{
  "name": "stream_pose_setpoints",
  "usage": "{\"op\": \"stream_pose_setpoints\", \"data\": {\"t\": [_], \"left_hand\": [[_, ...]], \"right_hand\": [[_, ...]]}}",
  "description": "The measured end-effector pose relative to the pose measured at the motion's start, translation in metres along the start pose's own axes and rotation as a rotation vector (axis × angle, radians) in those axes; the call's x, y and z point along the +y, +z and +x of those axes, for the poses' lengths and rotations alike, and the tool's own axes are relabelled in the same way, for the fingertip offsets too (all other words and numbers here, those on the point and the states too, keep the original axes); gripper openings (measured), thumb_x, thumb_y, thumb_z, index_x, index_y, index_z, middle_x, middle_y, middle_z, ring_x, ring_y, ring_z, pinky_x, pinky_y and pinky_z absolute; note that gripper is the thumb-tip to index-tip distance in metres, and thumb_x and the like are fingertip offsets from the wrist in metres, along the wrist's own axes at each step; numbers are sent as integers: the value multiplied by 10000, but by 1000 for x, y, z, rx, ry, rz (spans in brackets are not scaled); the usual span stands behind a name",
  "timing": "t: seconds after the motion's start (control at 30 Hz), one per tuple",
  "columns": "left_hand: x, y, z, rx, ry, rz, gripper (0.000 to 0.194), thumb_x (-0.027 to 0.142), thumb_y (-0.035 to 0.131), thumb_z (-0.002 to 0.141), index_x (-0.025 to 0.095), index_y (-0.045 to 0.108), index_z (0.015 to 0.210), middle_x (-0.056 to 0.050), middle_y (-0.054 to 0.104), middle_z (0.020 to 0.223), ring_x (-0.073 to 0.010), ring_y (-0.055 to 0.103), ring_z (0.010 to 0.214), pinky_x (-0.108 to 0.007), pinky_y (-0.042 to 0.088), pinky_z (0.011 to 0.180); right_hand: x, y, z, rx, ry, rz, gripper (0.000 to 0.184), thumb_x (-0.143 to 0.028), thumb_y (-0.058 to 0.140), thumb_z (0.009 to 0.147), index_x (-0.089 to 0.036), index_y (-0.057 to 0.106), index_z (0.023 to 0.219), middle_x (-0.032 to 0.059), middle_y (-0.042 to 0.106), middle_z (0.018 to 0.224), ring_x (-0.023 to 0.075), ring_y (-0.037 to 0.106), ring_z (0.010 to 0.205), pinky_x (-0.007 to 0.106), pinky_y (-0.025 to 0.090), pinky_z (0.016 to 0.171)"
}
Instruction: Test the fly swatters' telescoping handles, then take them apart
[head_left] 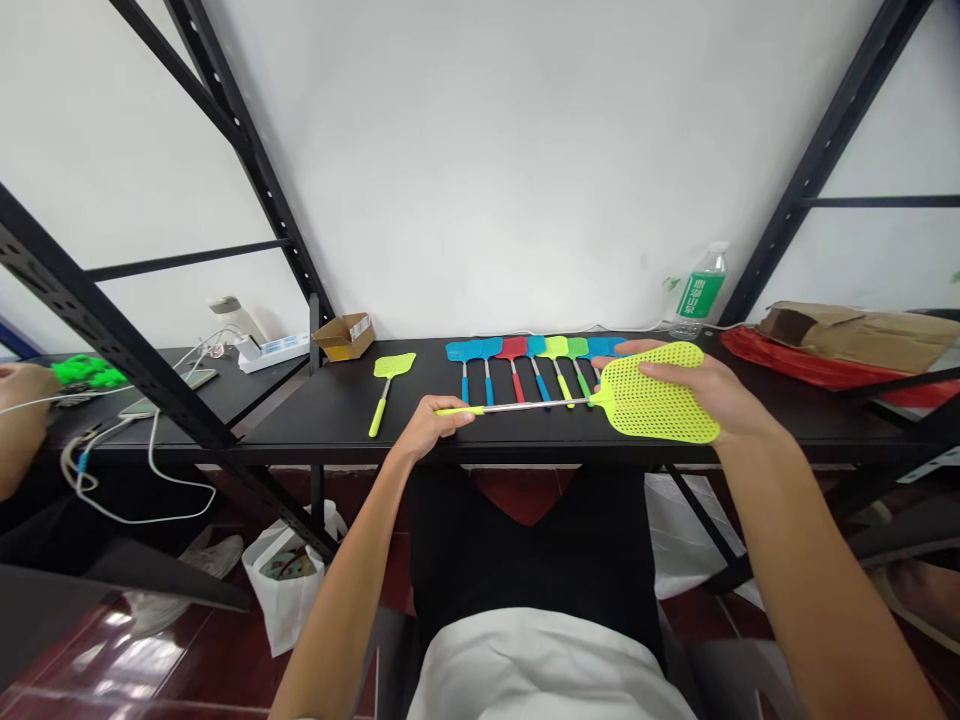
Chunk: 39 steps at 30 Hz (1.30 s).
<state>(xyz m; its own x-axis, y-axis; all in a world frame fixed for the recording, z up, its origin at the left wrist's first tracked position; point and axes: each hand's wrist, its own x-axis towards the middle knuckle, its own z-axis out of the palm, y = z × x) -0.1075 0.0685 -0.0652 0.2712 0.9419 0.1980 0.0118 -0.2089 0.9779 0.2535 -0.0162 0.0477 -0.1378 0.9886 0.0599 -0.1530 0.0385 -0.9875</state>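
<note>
A yellow-green fly swatter (660, 395) with a perforated head and a thin metal shaft is held level above the front of the black table. My left hand (431, 425) is closed round its handle. At the other end, my right hand (716, 392) grips the head, thumb on top and fingers behind it. Behind lies a row of several fly swatters in blue, red, yellow and green, among them a red fly swatter (514, 348). Another yellow-green fly swatter (394, 366) lies apart on the left, its handle toward me.
An open cardboard box (345, 338) stands at the back left, near a white power strip (274, 352). At the back right are a water bottle (701, 292) and brown cardboard (862, 335) over red plastic. Black shelf posts (259, 170) frame both sides. Another person's hand (26, 395) is at far left.
</note>
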Motion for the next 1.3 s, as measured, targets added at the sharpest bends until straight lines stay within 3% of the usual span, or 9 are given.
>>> {"op": "stream_pose_setpoints", "data": {"t": [0.37,0.73,1.07,1.3], "left_hand": [[1,2,1,-20,-6,0,357,445,868,650,117,746,725,59,349,531,-43,222,487,-249,133,499],[2,2,1,-17,-4,-28,335,417,873,648,115,747,720,60,347,534,-40,227,489,-244,134,494],[-2,0,2,-33,4,-35,318,398,865,674,109,746,732,54,368,549,-38,242,499,-229,150,491],[0,3,2,-47,9,56,317,408,844,693,107,754,734,51,373,540,-42,260,495,-226,153,484]], "right_hand": [[21,13,15,-111,-56,2,264,-349,750,809,-256,703,1051,83,714,1293,338,726,1078,480,634,805],[18,22,12,-70,-64,-4,217,-345,746,797,-260,706,993,72,733,1252,323,744,1006,467,631,770],[29,13,19,-138,-52,108,218,-289,751,823,-241,734,1035,81,720,1280,331,733,1028,441,628,776],[42,26,26,-166,-33,182,215,-277,769,802,-228,729,1008,100,710,1293,355,734,1025,455,623,737]]}}
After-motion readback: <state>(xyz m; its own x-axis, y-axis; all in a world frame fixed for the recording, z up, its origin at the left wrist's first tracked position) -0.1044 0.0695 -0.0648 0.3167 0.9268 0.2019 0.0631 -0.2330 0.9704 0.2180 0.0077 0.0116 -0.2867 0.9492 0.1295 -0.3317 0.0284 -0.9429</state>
